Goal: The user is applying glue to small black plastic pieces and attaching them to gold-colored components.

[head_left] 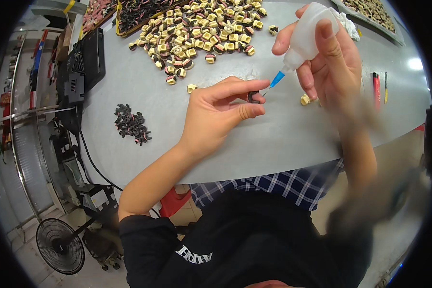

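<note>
Well to the left of the left fingers, I see a small pile of black pieces [132,125] on the grey table [163,144]. Beyond those fingers spreads a big heap of cream-and-dark pieces [201,36], one stray lying just past the knuckles. The left hand [207,109] has thumb and forefinger nearly together, pinching a little dark piece [252,97] near their tips. At its right edge comes the needle of a blue tip [276,78] (whether it touches, I can't tell). That tip ends a cloudy bottle [303,41], tilted down, with the right hand [340,67] curled loosely round it. Below the right fingers sits a cream piece [305,99]; farther right lies a red pen [376,89].
</note>
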### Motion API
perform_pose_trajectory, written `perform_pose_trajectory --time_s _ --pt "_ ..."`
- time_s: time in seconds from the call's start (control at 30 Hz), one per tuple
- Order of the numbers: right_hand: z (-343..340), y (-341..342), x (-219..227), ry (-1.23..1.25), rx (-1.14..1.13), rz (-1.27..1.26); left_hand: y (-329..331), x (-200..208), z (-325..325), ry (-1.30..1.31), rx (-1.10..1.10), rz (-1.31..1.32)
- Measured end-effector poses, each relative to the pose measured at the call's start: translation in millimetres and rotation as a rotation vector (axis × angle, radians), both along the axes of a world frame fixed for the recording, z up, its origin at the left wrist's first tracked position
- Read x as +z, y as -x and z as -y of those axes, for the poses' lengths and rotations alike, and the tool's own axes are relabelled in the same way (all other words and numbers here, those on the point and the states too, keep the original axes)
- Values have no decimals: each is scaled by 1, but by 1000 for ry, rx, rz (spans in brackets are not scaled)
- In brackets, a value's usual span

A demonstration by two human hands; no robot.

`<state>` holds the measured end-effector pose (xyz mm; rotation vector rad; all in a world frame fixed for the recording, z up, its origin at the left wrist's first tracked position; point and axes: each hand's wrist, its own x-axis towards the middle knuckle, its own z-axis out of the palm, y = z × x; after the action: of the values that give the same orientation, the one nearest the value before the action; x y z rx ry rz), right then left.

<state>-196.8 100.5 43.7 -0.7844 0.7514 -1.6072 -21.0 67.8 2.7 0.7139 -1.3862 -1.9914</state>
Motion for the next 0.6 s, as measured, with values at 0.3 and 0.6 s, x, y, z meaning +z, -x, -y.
perform_pose_trajectory --time_s 0.3,0.6 --pt "5 8 0 12 74 -355 1 3 -4 144 47 62" --pt "3 8 -4 33 86 -417 -1 0 -3 250 23 102"
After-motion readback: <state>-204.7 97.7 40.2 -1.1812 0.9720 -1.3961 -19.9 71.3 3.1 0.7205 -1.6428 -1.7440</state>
